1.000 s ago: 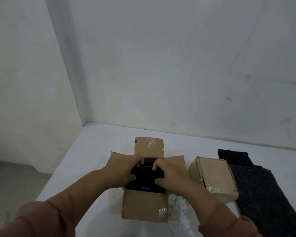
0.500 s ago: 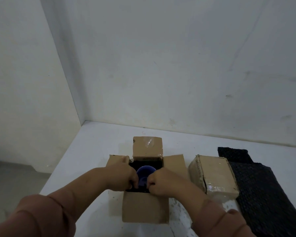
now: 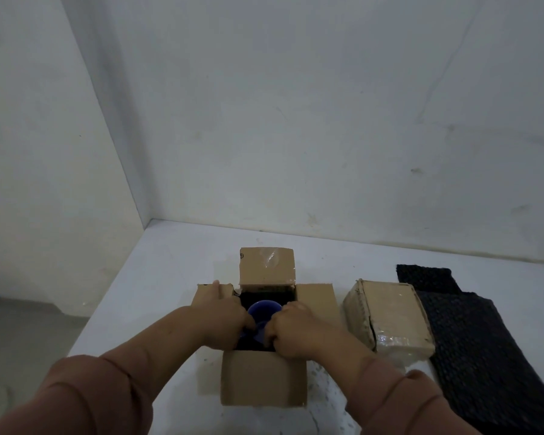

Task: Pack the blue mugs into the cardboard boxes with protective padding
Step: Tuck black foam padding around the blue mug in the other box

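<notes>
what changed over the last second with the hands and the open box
The left hand and right hand went from holding a dark bundle at the mouth of the open box to reaching down inside it, fingers curled. The blue mug now shows its mouth between them, with black padding behind it. What the fingertips hold is hidden. The closed box and spare padding sheets stayed put.

Blue mug (image 3: 262, 308) – mostly behind fingers (image 3: 238, 323)

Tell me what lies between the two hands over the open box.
The blue mug: its rim shows between the left hand and the right hand, inside the open box, in the head view.
</notes>
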